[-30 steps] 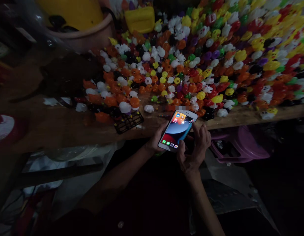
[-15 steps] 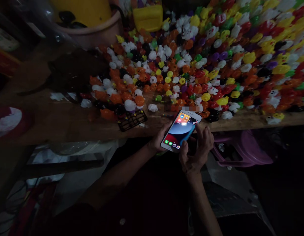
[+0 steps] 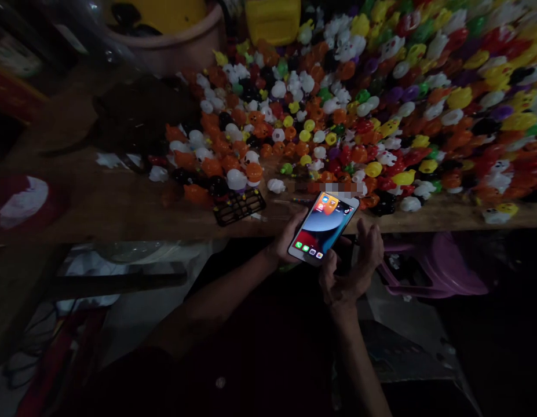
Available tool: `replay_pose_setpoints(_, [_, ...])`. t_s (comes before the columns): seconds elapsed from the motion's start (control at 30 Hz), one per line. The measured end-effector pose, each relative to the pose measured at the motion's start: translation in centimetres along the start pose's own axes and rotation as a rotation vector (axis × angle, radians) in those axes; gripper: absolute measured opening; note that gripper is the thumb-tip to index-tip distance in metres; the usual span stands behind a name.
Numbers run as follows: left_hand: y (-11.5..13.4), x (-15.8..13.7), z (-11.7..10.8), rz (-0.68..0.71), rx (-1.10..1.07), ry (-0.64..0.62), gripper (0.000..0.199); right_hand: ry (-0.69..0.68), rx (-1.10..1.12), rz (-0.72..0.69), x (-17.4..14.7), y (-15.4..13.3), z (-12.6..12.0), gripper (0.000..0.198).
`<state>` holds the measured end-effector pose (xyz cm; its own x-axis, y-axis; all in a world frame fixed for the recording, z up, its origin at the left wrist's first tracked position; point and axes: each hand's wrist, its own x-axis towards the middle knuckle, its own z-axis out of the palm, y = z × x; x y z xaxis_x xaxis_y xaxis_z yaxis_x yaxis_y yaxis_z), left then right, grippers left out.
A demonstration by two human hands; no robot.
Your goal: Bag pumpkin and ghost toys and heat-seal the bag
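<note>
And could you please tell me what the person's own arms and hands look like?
The left hand and right hand are ungloved; no ring or watch is discernible. Both forearms are bare. A dark sleeve shows above the left one; further detail is lost in shadow.

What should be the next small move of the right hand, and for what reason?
Probably the right hand should bring one fingertip to an app icon on the phone. The left hand supports it, the screen is lit with icons, and the right hand is half open beside it.
</note>
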<state>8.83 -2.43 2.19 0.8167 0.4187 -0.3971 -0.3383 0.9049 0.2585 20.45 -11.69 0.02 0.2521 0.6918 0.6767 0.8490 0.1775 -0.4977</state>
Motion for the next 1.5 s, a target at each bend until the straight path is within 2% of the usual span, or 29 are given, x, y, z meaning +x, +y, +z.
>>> replay_pose_setpoints(0.13, [0.0, 0.1, -0.2, 0.045, 0.006, -0.027, 0.083, 0.038, -0.02, -0.084, 0.0, -0.2, 0.2, 0.076])
replay_pose_setpoints(0.4, [0.6, 0.0, -0.1, 0.081, 0.046, -0.02, 0.084, -0.001, -0.006, -0.063, -1.1, -0.3, -0.3, 0.074])
replay_pose_setpoints(0.57, [0.7, -0.1, -0.1, 0.064, -0.028, 0.065, 0.081, -0.035, 0.009, -0.043, -2.2, -0.3, -0.3, 0.073])
replay_pose_setpoints(0.8, [0.7, 0.1, 0.0, 0.13, -0.067, 0.179, 0.073, -0.058, 0.0, -0.056, -2.6, -1.1, -0.2, 0.071])
replay_pose_setpoints(0.93, [0.5, 0.1, 0.2, 0.144, -0.069, 0.148, 0.071, -0.035, -0.011, -0.098, -1.6, -0.8, 0.1, 0.072])
replay_pose_setpoints(1.1, [-0.1, 0.6, -0.8, 0.107, -0.099, 0.025, 0.07, -0.005, -0.056, -0.111, 0.4, 0.3, 0.3, 0.072])
replay_pose_setpoints(1.17, [-0.3, 0.8, -1.1, 0.116, -0.123, 0.02, 0.065, -0.003, -0.07, -0.127, 1.0, 0.4, 0.3, 0.073])
replay_pose_setpoints(1.4, [-0.3, 1.0, -0.8, 0.203, -0.14, 0.129, 0.061, -0.015, -0.099, -0.108, 0.6, 0.1, 0.9, 0.07])
replay_pose_setpoints(1.5, [-0.3, 1.1, -0.6, 0.221, -0.13, 0.182, 0.058, -0.035, -0.116, -0.089, 0.4, 0.2, 1.3, 0.063])
